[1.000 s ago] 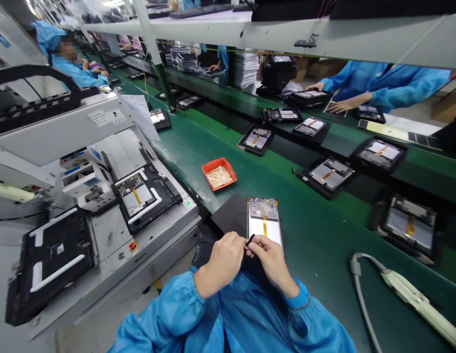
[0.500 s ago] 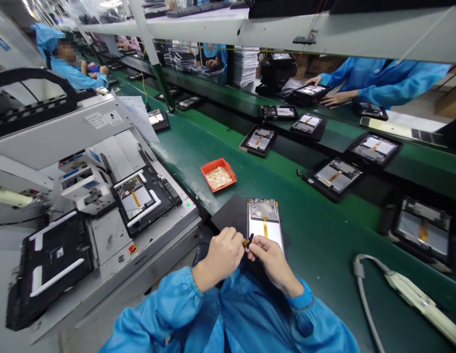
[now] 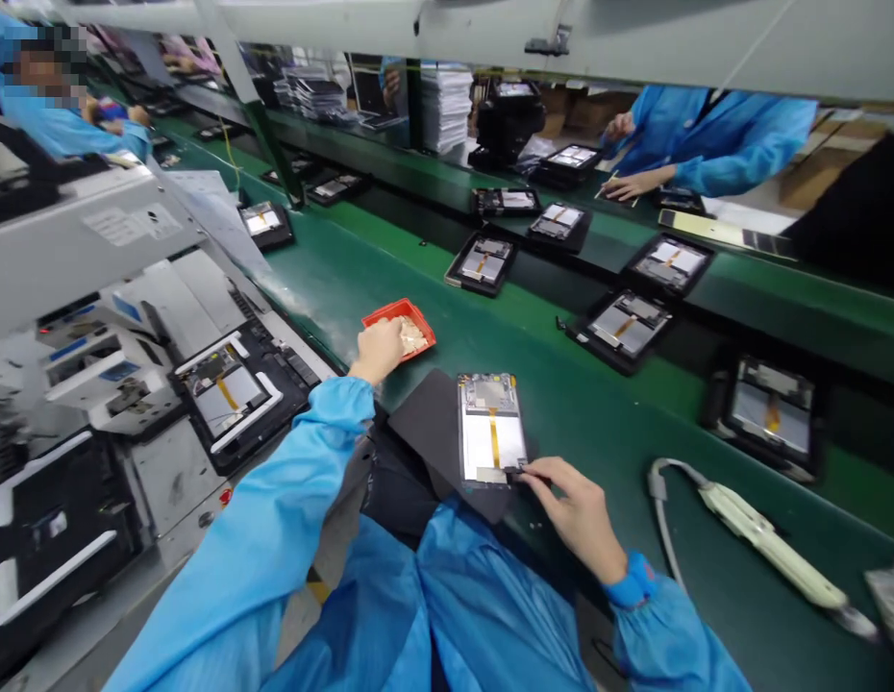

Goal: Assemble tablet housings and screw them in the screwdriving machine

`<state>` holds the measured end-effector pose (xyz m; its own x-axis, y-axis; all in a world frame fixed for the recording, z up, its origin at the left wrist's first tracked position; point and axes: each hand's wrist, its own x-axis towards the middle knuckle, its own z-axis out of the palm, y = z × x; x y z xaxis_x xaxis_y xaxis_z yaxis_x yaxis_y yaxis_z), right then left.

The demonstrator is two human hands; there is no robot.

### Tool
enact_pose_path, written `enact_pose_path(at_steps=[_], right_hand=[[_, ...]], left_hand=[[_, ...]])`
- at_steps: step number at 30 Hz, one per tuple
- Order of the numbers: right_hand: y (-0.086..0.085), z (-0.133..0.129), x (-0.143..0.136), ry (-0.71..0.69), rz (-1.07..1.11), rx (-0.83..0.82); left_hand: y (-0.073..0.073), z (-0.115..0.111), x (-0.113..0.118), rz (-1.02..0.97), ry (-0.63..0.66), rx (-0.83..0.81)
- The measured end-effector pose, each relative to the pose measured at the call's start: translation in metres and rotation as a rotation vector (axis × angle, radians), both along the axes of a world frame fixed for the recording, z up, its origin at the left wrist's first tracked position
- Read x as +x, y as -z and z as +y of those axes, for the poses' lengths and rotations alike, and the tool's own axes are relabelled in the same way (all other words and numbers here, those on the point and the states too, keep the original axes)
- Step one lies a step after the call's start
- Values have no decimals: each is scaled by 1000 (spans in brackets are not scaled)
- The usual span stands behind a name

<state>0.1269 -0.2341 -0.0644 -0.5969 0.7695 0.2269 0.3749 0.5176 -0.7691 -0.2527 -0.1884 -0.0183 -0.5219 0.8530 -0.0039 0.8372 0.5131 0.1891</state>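
An opened tablet (image 3: pixel 492 432) with a white panel and an orange ribbon lies on a black sheet (image 3: pixel 427 423) at the bench edge. My right hand (image 3: pixel 577 505) pinches a small black part (image 3: pixel 515 472) at the tablet's lower right corner. Over the left side of a red tray (image 3: pixel 429 332) of small beige pieces (image 3: pixel 412 334) is my left hand (image 3: pixel 379 348), fingers bent down and closed; whatever they hold is hidden.
A grey machine (image 3: pixel 72 250) with a tablet in a black fixture (image 3: pixel 274 404) stands at the left. A cream electric screwdriver (image 3: pixel 771 543) lies right. More opened tablets (image 3: pixel 627 329) sit beyond; a person in blue (image 3: pixel 735 139) works across.
My left hand has left my right hand and moved forward and left to the red tray. My right hand has the black part at the tablet's lower corner. The view has shifted right.
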Motion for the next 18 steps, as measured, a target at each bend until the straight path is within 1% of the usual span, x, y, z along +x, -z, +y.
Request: enact_pose_path(at_steps=[2,4,6,9,11,13,14,16,17,18], right_hand=[[7,-9,2,-49,-6,75],[13,-16,1,-97,-11,128],[17,-20,-1,-131,-15,168],[22,-20,-3,-141,-14,210],[25,-19,-3,-145,-19,231],[28,-18,-3,-163,-30,252],[29,-18,-3,-175,-37,264],[31,-18,-3,-198,-55,294],[32,-19,-2,-209,-69,313],[33,-19,-1,-220,-91,337]], left_hand=[[5,-13,7,10,-6,69],[10,-34,19,11,-3,182],[16,-61,38,-31,27,284],[27,-106,76,-183,132,390],[37,-131,103,-289,247,470],[46,-150,127,-356,421,499],[51,-157,138,-371,532,479],[60,-165,157,-367,742,378],[64,-167,164,-349,814,318],[68,-168,170,-323,859,261]])
